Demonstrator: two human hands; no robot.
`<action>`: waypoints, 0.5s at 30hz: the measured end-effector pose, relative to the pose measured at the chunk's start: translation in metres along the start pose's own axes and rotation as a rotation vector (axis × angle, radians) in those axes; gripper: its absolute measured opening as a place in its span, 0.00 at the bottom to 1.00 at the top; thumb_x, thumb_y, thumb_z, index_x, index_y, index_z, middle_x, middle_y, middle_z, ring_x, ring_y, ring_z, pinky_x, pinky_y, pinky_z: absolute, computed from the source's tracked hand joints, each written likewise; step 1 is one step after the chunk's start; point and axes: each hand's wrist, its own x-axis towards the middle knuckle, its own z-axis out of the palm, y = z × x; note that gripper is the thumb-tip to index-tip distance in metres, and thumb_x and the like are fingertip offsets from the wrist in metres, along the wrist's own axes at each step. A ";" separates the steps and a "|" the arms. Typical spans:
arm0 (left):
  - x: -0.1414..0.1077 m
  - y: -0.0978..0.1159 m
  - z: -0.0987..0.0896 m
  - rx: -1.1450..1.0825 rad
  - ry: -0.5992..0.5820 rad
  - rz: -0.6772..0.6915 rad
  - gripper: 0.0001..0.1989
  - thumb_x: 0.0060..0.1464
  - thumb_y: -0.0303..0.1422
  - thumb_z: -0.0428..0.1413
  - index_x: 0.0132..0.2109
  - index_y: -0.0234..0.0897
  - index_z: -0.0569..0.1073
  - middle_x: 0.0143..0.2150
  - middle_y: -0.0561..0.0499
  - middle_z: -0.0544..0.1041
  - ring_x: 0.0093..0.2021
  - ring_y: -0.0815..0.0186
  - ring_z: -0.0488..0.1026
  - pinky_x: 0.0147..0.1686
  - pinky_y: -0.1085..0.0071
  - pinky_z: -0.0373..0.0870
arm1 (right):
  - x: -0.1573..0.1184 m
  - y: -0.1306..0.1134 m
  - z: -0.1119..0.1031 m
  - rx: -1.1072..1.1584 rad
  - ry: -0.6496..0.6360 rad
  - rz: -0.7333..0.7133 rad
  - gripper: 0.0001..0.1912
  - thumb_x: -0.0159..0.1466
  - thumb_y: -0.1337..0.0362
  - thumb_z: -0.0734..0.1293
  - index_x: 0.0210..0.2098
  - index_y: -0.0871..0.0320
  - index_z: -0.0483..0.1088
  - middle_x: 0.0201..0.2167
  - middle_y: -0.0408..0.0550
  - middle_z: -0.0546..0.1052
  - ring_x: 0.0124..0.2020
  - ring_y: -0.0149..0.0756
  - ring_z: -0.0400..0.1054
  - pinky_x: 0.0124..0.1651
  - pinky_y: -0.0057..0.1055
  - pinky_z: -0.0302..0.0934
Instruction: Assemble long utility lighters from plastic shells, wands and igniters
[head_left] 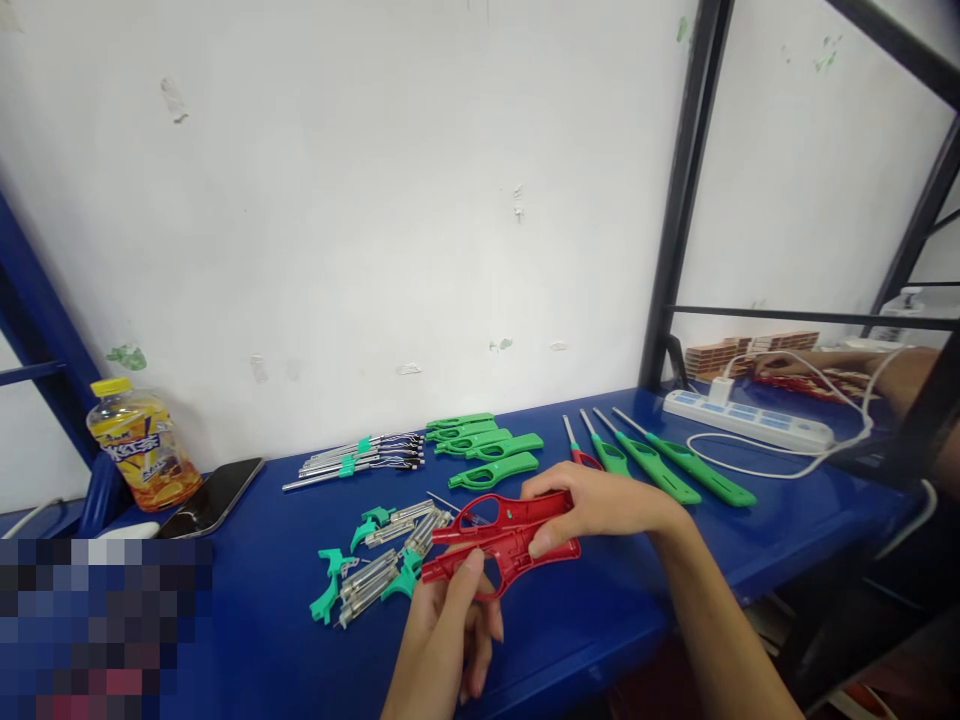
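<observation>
The person's left hand [454, 620] pinches the red casing halves [514, 545] between thumb and fingers at their narrow ends; the right hand [592, 505] clasps the wide ends, its thumb on the inner face. The halves lie side by side between the two hands, above the front edge of the blue table [577, 590]. Metal parts with green triggers [379, 565] lie left of them, green casings [491, 450] nearer the wall edge.

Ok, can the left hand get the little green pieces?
Probably yes: the little green pieces lie close beside the left hand, with nothing seen between, but it may need to let go of the red shell.
</observation>
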 end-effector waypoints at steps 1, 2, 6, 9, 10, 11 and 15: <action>0.000 0.000 0.001 0.001 0.011 -0.003 0.33 0.54 0.65 0.62 0.26 0.38 0.69 0.20 0.55 0.71 0.12 0.78 0.56 0.14 0.77 0.42 | 0.000 0.000 0.000 0.001 0.000 0.003 0.22 0.58 0.45 0.80 0.32 0.56 0.74 0.30 0.39 0.72 0.33 0.34 0.64 0.34 0.27 0.56; 0.000 0.000 0.001 0.000 0.022 -0.006 0.33 0.53 0.65 0.62 0.27 0.38 0.68 0.20 0.55 0.71 0.12 0.78 0.56 0.14 0.77 0.42 | 0.000 -0.001 0.001 0.002 0.000 0.005 0.23 0.58 0.45 0.80 0.32 0.57 0.74 0.29 0.39 0.71 0.33 0.34 0.64 0.34 0.27 0.56; 0.000 0.000 0.003 0.007 0.056 -0.023 0.34 0.50 0.66 0.63 0.26 0.38 0.67 0.18 0.58 0.67 0.11 0.79 0.55 0.15 0.78 0.43 | 0.000 -0.002 0.002 0.003 -0.002 0.014 0.23 0.58 0.44 0.80 0.32 0.57 0.73 0.29 0.38 0.70 0.33 0.33 0.63 0.33 0.26 0.55; 0.000 0.001 0.003 0.019 0.071 -0.031 0.34 0.49 0.66 0.65 0.26 0.37 0.68 0.18 0.58 0.67 0.11 0.79 0.55 0.15 0.78 0.43 | 0.000 -0.003 0.002 0.001 -0.003 0.016 0.24 0.57 0.44 0.81 0.32 0.57 0.73 0.29 0.38 0.70 0.33 0.33 0.63 0.33 0.26 0.55; 0.000 0.001 0.004 0.022 0.074 -0.032 0.34 0.49 0.66 0.65 0.26 0.37 0.68 0.18 0.58 0.67 0.12 0.79 0.55 0.15 0.78 0.43 | 0.000 -0.003 0.003 0.000 -0.003 0.016 0.24 0.57 0.44 0.81 0.32 0.57 0.73 0.29 0.38 0.69 0.33 0.33 0.63 0.33 0.26 0.55; -0.001 0.001 0.003 0.025 0.075 -0.035 0.34 0.49 0.66 0.65 0.26 0.37 0.68 0.18 0.58 0.66 0.12 0.79 0.55 0.15 0.78 0.43 | 0.000 -0.003 0.003 -0.001 -0.003 0.015 0.24 0.57 0.44 0.81 0.32 0.57 0.73 0.29 0.38 0.69 0.33 0.33 0.63 0.33 0.26 0.55; -0.001 0.000 0.003 0.039 0.075 -0.041 0.36 0.51 0.68 0.62 0.23 0.38 0.66 0.16 0.59 0.64 0.11 0.79 0.54 0.16 0.77 0.43 | 0.000 -0.003 0.002 -0.005 -0.004 0.013 0.25 0.57 0.44 0.81 0.32 0.57 0.73 0.29 0.38 0.70 0.32 0.32 0.63 0.33 0.27 0.55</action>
